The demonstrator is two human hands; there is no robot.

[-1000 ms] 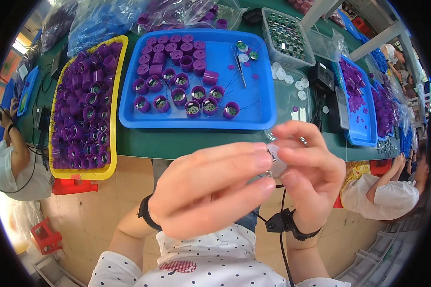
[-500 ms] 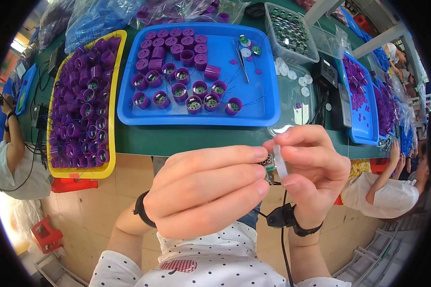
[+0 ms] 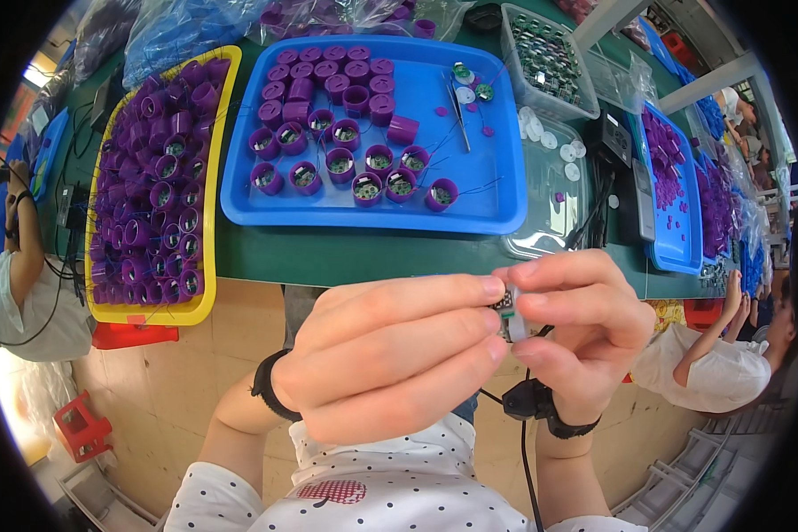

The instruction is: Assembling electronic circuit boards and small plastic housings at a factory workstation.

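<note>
By the green worktop (image 3: 363,252), the left hand (image 3: 390,355) pinches a circuit board (image 3: 506,304), the right hand (image 3: 581,324) a whitish disc (image 3: 517,330) — uneven pressure could spring either loose.

An assembly workshop: green workbench (image 3: 275,253), blue tray (image 3: 372,221), purple cups (image 3: 404,131), seemingly circuit boards (image 3: 545,66).

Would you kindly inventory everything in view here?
table: one, green, centre
circuit board: one, green, between hands
disc: one, whitish, between hands
central tray: one, blue, on table
left tray: one, yellow, table left
cups: many, purple, in both trays
tweezers: one, silver, central tray
tub: one, clear, upper right
loose discs: several, white, near tub
outer trays: several, blue, both sides
bags: several, clear, table's far edge
stools: at least two, red, lower left
co-workers: at least two, in white, either side
left hand: one, bare, at circuit board
right hand: one, bare, at disc
</note>
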